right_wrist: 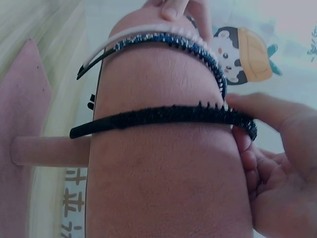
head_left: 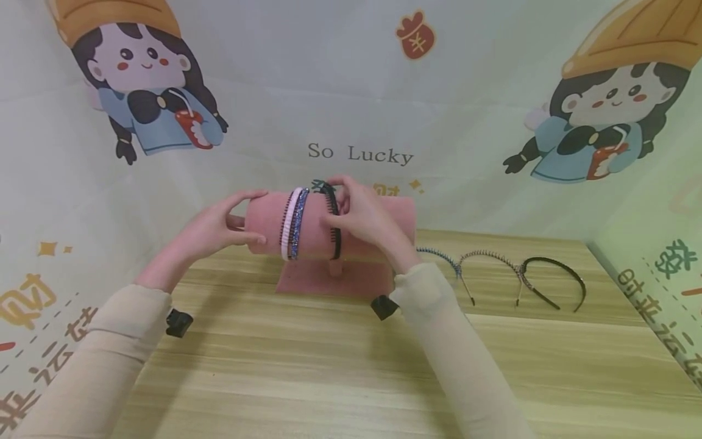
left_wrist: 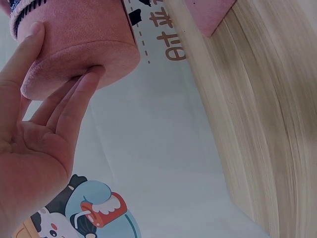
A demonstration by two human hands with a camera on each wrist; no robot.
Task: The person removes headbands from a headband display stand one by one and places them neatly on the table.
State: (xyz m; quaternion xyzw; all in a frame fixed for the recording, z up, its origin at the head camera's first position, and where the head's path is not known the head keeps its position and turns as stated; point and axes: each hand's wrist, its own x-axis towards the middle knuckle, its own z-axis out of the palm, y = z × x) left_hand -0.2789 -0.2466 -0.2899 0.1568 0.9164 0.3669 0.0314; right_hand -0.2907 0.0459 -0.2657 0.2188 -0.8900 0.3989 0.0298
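A pink plush bracelet-type display roll [head_left: 315, 225] lies level on a short stem above a pink base [head_left: 307, 279]. My left hand [head_left: 205, 228] grips its left end, thumb in front and fingertips at the end face [left_wrist: 121, 59]. Around the roll sit a white headband [head_left: 287, 225] and a blue glittery headband [head_left: 298, 222], side by side. Farther right, my right hand [head_left: 362, 210] pinches a black toothed headband [right_wrist: 163, 115] near its top, between thumb and fingers. That black band straddles the roll, with one free end showing at the front.
On the wooden table [head_left: 263, 366], right of the stand, lie a blue toothed headband [head_left: 436, 252], a brownish toothed headband [head_left: 488, 253] and another black headband [head_left: 576, 274]. A printed cloth [head_left: 329, 91] rises behind the table and at both sides.
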